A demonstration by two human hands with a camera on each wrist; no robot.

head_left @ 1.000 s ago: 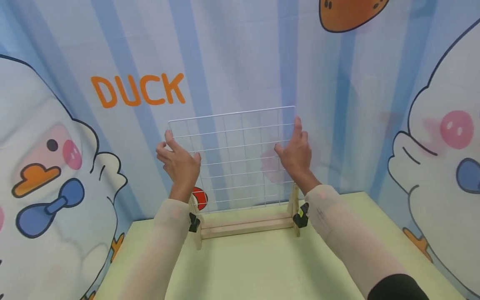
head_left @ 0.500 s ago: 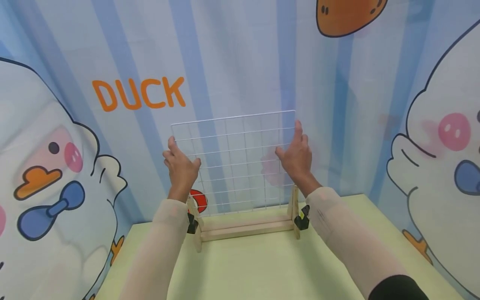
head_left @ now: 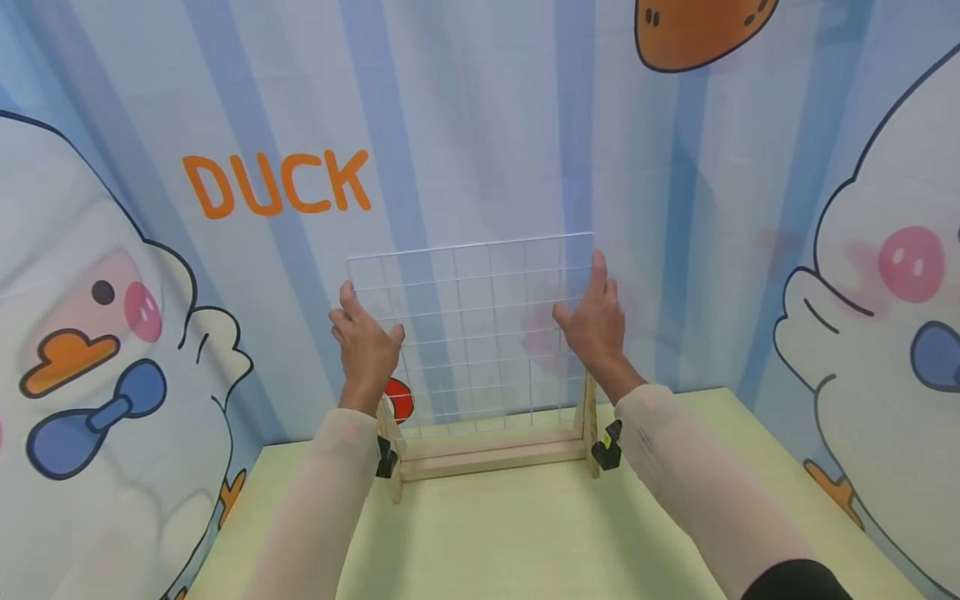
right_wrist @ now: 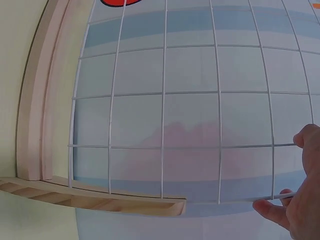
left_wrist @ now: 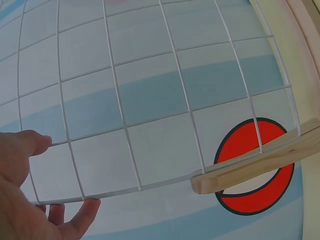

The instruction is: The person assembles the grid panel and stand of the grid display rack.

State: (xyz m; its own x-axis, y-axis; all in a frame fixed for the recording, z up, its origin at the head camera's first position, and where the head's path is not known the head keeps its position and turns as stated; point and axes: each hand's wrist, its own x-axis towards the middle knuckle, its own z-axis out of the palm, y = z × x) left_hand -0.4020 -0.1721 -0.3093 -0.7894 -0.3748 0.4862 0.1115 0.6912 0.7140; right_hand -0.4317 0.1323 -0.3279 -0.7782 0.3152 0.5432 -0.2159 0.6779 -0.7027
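A white wire grid panel (head_left: pixel 470 246) stands nearly upright between the side posts of a light wooden stand (head_left: pixel 495 461). My left hand (head_left: pixel 367 350) grips its left edge, the thumb in front and the fingers at the edge wire. On the opposite edge my right hand (head_left: pixel 597 325) holds it the same way. In the left wrist view, the panel's side wire runs into a slotted wooden post (left_wrist: pixel 240 175) below the left hand. The right wrist view shows the other edge in the matching post (right_wrist: pixel 100 200). A narrow gap shows between the panel's bottom wire and the crossbar.
Black clips (head_left: pixel 607 446) sit on the outer sides of the stand's posts. The stand rests on a pale yellow-green table (head_left: pixel 495 542). Behind and at both sides hangs a blue-striped curtain (head_left: pixel 480 100) printed with ducks.
The wire grid panel has slid lower between the stand's posts, and both hands have moved down with it. Its left side has shifted slightly to the right. The stand has stayed in place.
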